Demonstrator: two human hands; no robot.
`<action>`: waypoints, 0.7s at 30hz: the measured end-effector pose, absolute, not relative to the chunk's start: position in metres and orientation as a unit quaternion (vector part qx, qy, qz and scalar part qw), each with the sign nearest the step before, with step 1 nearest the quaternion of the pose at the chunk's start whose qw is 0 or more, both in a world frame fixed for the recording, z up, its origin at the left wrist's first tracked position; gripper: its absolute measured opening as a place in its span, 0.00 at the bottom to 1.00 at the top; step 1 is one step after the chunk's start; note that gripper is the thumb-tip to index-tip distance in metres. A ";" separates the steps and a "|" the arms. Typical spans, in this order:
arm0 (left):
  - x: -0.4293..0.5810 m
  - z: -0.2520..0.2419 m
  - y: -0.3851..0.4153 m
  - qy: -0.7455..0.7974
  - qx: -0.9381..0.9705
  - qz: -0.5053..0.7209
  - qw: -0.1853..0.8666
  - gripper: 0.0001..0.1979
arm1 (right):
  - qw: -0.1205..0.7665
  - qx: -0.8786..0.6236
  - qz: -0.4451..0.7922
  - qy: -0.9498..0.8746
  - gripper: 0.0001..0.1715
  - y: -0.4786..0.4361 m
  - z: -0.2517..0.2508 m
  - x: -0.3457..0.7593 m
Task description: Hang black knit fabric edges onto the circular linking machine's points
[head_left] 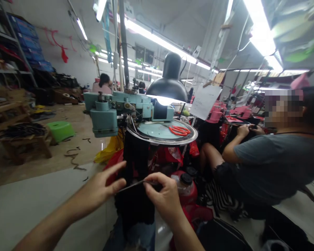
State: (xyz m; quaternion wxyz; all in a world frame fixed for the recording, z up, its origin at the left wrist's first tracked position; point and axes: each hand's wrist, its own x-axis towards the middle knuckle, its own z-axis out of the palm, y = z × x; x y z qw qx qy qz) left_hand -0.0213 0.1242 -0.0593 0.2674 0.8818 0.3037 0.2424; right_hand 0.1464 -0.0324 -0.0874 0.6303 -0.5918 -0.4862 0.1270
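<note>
Black fabric (134, 204) hangs over my lap, its thin upper edge stretched between my hands. My right hand (163, 195) pinches that edge between thumb and fingers. On the other side, my left hand (107, 183) has its fingers spread, the thumb near the fabric's left end. Beyond my hands stands a teal machine (104, 118) with a round toothed dial plate (157, 130). Red-handled scissors (179, 130) lie on the plate, under a lit black lamp (170, 83).
At the right, a seated person (272, 164) works with both hands raised. A red container (189, 191) with a dark lid stands by my right hand. To the left are a green stool (60, 130) and a wooden bench (42, 143) holding dark strips.
</note>
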 end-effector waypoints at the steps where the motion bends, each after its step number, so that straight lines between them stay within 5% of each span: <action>1: -0.016 -0.059 0.118 0.258 0.903 0.184 0.290 0.16 | 0.625 -0.593 0.125 -0.492 0.06 -0.033 -0.086 0.148; 3: -0.003 -0.054 0.108 0.187 0.912 0.149 0.333 0.18 | 0.606 -0.606 0.103 -0.505 0.04 -0.034 -0.082 0.157; 8: 0.031 -0.022 0.123 0.149 0.954 0.215 0.144 0.18 | 0.593 -0.625 0.137 -0.489 0.07 -0.047 -0.064 0.201; 11: 0.055 0.000 0.136 0.070 0.970 0.176 0.155 0.18 | 0.604 -0.604 0.205 -0.478 0.12 -0.051 -0.052 0.221; 17: 0.093 0.027 0.140 -0.016 0.962 0.262 0.077 0.13 | 0.603 -0.605 0.034 -0.519 0.12 -0.042 -0.033 0.232; 21: 0.115 0.045 0.147 -0.082 0.968 0.203 0.126 0.12 | 0.621 -0.603 0.112 -0.487 0.14 -0.033 -0.027 0.238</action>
